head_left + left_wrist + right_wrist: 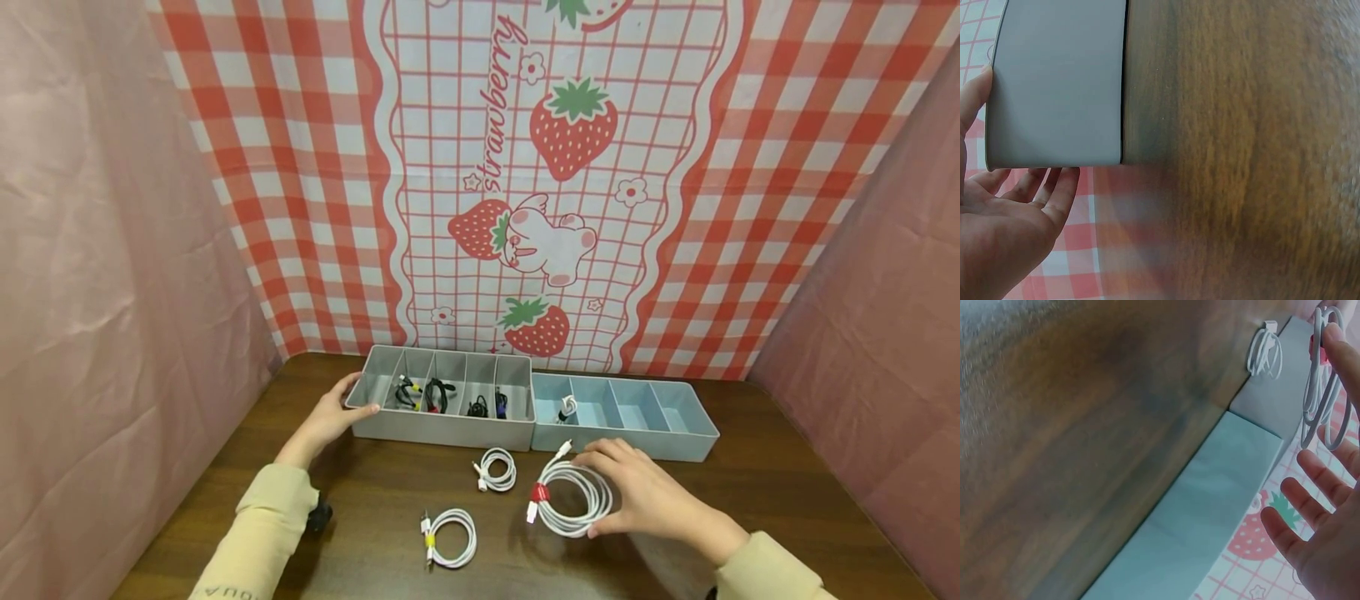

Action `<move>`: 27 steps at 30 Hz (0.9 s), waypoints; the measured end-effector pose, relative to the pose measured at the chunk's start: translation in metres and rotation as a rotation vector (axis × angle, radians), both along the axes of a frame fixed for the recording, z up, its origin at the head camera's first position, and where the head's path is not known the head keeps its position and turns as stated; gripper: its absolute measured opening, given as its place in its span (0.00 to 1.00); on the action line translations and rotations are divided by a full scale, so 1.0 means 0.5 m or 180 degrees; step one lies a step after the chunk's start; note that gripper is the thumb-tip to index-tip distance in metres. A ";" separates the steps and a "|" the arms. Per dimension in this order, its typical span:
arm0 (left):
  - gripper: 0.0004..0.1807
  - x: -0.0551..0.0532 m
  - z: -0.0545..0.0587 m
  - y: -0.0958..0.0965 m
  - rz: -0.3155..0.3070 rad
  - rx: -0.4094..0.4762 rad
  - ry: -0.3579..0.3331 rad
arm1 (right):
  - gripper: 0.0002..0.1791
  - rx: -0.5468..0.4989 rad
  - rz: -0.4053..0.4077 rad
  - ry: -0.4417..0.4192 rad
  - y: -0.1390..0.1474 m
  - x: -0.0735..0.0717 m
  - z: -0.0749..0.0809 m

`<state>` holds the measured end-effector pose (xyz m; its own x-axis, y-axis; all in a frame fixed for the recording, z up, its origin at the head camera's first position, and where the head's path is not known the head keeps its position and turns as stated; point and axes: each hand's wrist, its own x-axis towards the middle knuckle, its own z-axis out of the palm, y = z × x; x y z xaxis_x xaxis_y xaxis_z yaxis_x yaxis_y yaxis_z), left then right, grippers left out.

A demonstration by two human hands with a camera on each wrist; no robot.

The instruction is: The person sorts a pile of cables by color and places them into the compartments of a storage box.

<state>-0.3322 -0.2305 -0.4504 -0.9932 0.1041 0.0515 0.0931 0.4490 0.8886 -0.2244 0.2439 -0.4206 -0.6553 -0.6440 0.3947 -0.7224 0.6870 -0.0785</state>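
My left hand holds the left end of the grey divided organizer box, its thumb on the front rim. In the left wrist view the fingers lie against the box's end wall. A coiled white charging cable with a red strap is pinched between thumb and index finger of my right hand, above the table. The right wrist view shows its other fingers spread. Two more coiled white cables lie on the table: a small one and one with a yellow tie.
Black cables sit in several compartments of the grey box. A blue divided box stands against its right side, with a small white cable in the leftmost compartment. Behind the wooden table hangs a strawberry-print curtain.
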 end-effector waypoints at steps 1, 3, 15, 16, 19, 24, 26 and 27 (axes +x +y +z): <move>0.43 0.000 0.000 -0.001 -0.0005 -0.0010 0.0002 | 0.45 0.0005 -0.0001 0.0016 0.001 0.000 0.003; 0.44 0.001 0.000 -0.002 -0.0002 -0.0020 -0.0005 | 0.46 0.0004 -0.0006 0.0042 0.003 -0.001 0.008; 0.46 0.001 0.000 -0.001 -0.0004 -0.0073 0.0005 | 0.45 0.0028 -0.0100 0.0083 0.014 -0.004 0.044; 0.46 0.002 0.001 -0.001 -0.0014 -0.0091 0.0006 | 0.45 0.0036 -0.0115 0.0080 0.015 -0.004 0.047; 0.46 0.002 0.002 0.000 -0.0013 -0.0045 0.0001 | 0.45 0.0062 -0.0164 0.0065 0.019 -0.004 0.057; 0.44 0.001 0.003 0.000 -0.0037 -0.0018 0.0027 | 0.46 0.0097 -0.0218 0.0072 0.027 -0.005 0.073; 0.43 0.001 0.002 -0.001 -0.0037 -0.0048 0.0034 | 0.46 0.0105 -0.0223 0.0095 0.030 -0.006 0.080; 0.43 0.000 0.001 -0.001 -0.0032 -0.0057 0.0034 | 0.46 0.0103 -0.0222 0.0105 0.032 -0.007 0.083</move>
<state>-0.3322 -0.2310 -0.4497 -0.9915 0.1152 0.0603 0.1074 0.4639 0.8794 -0.2279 0.2598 -0.3788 -0.6861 -0.6099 0.3965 -0.6744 0.7376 -0.0323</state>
